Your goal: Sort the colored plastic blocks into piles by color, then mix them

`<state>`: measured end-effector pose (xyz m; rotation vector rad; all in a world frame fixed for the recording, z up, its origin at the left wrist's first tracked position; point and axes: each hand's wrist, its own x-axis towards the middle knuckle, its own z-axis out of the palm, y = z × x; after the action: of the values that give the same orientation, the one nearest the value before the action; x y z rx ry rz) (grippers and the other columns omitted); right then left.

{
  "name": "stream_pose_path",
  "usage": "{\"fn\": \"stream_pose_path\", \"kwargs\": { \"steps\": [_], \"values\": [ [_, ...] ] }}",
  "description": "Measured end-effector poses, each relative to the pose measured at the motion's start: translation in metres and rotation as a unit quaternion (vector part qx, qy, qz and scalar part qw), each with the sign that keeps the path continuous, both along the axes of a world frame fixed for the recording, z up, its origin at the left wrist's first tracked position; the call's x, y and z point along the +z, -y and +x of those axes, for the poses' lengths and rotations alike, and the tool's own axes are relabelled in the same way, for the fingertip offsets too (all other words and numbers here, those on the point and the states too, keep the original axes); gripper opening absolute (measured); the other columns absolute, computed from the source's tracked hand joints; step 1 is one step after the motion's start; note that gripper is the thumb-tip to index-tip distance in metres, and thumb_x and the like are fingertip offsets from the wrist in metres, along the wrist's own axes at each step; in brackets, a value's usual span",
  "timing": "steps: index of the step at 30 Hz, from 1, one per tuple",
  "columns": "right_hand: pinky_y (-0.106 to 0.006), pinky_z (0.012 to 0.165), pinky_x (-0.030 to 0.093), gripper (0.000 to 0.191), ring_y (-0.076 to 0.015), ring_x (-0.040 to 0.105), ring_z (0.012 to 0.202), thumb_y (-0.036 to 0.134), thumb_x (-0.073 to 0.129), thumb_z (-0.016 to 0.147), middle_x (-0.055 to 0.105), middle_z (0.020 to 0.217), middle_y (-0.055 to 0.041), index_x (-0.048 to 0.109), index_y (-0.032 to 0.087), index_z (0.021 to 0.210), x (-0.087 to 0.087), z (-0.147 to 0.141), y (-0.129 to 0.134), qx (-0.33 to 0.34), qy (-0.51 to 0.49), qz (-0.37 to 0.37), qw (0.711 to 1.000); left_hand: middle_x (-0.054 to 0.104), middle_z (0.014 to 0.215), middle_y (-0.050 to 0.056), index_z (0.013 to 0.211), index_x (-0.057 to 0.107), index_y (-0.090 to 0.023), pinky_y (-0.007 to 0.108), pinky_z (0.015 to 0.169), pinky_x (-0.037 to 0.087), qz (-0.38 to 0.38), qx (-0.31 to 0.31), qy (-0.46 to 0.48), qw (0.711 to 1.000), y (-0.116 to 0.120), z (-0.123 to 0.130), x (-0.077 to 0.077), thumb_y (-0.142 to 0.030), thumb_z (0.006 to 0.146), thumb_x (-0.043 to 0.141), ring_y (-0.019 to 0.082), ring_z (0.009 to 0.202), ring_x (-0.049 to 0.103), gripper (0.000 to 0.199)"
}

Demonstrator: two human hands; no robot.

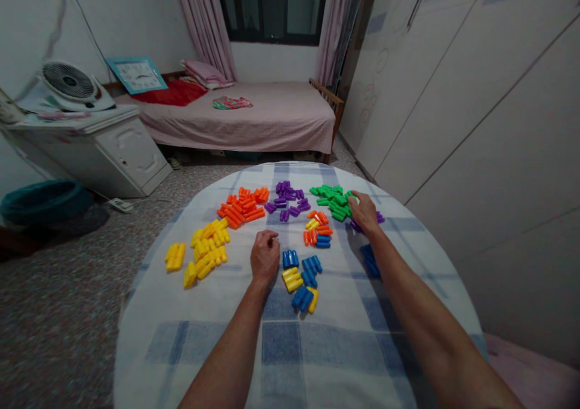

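Note:
My right hand [363, 211] reaches to the right end of a pile of green plastic pieces [334, 200], its fingertips pinched at a green piece there. Several purple pieces [379, 217] lie partly hidden beneath and beside that hand. My left hand [265, 257] rests on the cloth with its fingers curled in; what it holds, if anything, is hidden. Just to its right are blue pieces [290, 258] and yellow pieces [292, 280] in small clusters. A mixed group of orange, yellow and blue pieces [318, 230] lies between the hands.
A checked tablecloth [203, 342] covers the round table. Orange pieces [243, 207], purple pieces [290, 201] and yellow pieces [209, 244] lie in heaps at the back and left. More blue pieces [370, 260] sit beside my right forearm. A bed [272, 119] stands beyond the table.

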<state>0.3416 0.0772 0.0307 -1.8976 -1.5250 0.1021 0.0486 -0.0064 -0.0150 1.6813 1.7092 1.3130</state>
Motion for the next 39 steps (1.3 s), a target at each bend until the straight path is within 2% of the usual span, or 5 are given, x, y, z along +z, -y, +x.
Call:
{"fn": "stream_pose_path", "kwargs": {
  "steps": [10,24,29,34,39],
  "values": [
    [-0.033,0.080,0.049,0.031,-0.0182,0.063,0.082,0.028,0.052,0.084,0.067,0.102,-0.0107,0.068,0.013,0.106,-0.026,-0.048,0.090,0.117,-0.068,-0.036,0.990,0.062,0.096,0.006,0.088,0.066,-0.018,0.032,0.083,0.049,-0.005,-0.010,-0.002,1.000,-0.001,-0.001,-0.001,-0.018,0.080,0.047,0.017,0.085,0.061,0.020],
    [-0.027,0.070,0.044,0.033,-0.0190,0.061,0.083,0.041,0.063,0.081,0.068,0.095,-0.0073,0.065,0.015,0.101,-0.015,-0.060,0.064,0.086,0.027,-0.180,0.979,0.062,0.095,0.005,0.088,0.065,-0.020,0.032,0.082,0.049,-0.002,-0.009,-0.006,1.000,-0.001,-0.001,0.000,-0.018,0.080,0.047,0.017,0.084,0.061,0.020],
    [-0.031,0.079,0.046,0.046,-0.0217,0.060,0.095,0.043,0.061,0.082,0.065,0.107,-0.0106,0.061,0.015,0.118,-0.014,-0.058,0.068,0.106,0.042,-0.175,0.978,0.062,0.096,0.005,0.089,0.065,-0.020,0.031,0.082,0.049,-0.008,-0.007,-0.007,1.000,0.000,0.000,0.001,-0.018,0.081,0.046,0.017,0.085,0.061,0.021],
    [-0.035,0.097,0.042,0.063,-0.0263,0.047,0.124,0.028,0.063,0.077,0.042,0.142,-0.0137,0.047,0.021,0.138,-0.005,-0.063,0.052,0.162,0.106,-0.170,0.966,0.062,0.095,0.005,0.088,0.065,-0.019,0.031,0.084,0.049,-0.006,-0.007,-0.012,1.000,0.000,0.000,0.001,-0.017,0.081,0.047,0.017,0.086,0.062,0.020],
    [-0.030,0.091,0.044,0.065,-0.0222,0.055,0.111,0.014,0.058,0.074,0.052,0.128,-0.0082,0.048,0.029,0.137,0.002,-0.067,0.034,0.205,0.148,-0.223,0.941,0.063,0.095,0.005,0.088,0.066,-0.020,0.031,0.083,0.049,-0.006,-0.003,-0.012,1.000,-0.001,-0.001,-0.001,-0.018,0.081,0.047,0.017,0.085,0.062,0.020]
  ]
}}
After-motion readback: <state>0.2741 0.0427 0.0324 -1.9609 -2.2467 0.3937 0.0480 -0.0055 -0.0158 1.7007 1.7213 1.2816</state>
